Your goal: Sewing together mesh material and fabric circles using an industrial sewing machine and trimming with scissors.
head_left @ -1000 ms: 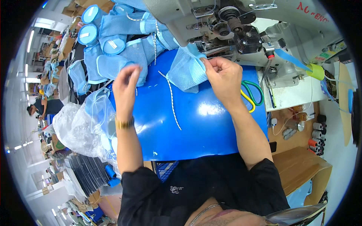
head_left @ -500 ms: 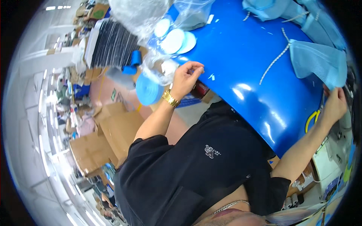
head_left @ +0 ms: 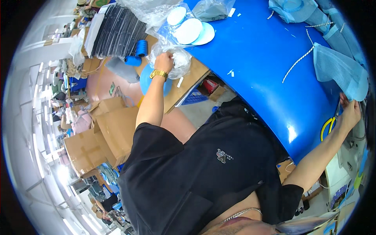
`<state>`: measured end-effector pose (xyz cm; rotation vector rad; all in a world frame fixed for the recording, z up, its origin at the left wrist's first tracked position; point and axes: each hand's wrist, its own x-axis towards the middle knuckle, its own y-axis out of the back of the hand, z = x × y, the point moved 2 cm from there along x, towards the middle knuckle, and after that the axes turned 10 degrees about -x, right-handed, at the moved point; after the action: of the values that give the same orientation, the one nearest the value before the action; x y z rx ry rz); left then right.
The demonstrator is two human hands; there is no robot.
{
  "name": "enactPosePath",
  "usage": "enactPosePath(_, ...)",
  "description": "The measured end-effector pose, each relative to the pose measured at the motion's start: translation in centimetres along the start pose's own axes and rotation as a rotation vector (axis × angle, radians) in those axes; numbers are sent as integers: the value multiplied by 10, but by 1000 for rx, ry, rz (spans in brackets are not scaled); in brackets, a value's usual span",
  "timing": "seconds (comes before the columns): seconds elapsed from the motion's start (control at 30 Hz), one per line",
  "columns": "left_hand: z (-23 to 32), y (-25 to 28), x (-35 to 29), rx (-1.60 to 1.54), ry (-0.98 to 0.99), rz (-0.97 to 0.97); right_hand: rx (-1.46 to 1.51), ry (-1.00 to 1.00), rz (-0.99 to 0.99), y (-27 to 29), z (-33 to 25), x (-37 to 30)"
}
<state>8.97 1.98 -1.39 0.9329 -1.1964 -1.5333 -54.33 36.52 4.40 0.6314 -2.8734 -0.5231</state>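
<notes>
My left hand (head_left: 163, 62), with a gold watch at its wrist, is over a crumpled clear plastic bag (head_left: 182, 64) with white pieces inside. Its fingers are curled closed, and what they hold, if anything, is hidden. Partly behind that wrist lies a light blue roll of strip (head_left: 147, 80). At the far right, my right hand (head_left: 349, 113) pinches the lower edge of a light blue mesh bag (head_left: 337, 68). A black-and-white cord (head_left: 295, 65) trails from the bag across the blue table. Beside the right wrist are yellow-handled scissors (head_left: 327, 127).
White discs (head_left: 189, 31) lie on plastic at the blue table's (head_left: 254, 70) left end. More light blue mesh pieces (head_left: 301, 11) are heaped at the back right. Blue thread spools (head_left: 141, 48) and a dark sheet stack (head_left: 119, 33) stand left; cardboard boxes (head_left: 119, 129) sit lower left.
My left hand has moved left and away, from the table's edge to the clear plastic bag. My right hand stays at the mesh bag's edge. The whole view has shifted slightly.
</notes>
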Motion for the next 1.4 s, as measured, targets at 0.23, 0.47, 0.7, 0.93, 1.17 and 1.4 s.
enactPosePath(0.23,-3,-31,7,81,63,-78,8,0,-21,9,2,2)
enactPosePath(0.47,-9,-51,8,18,23,-31,1,5,-16,13,7,6)
enactPosePath(0.7,-22,-47,10,66,17,41,36,34,-21,5,-3,-1)
enactPosePath(0.93,-22,-55,6,-146,-69,11,23,25,-5,7,2,3)
enactPosePath(1.17,-7,-33,-3,-135,78,46,23,10,-1,5,-3,-1)
enactPosePath(1.4,23,28,-37,-638,360,-24,12,9,0,2,-1,-3)
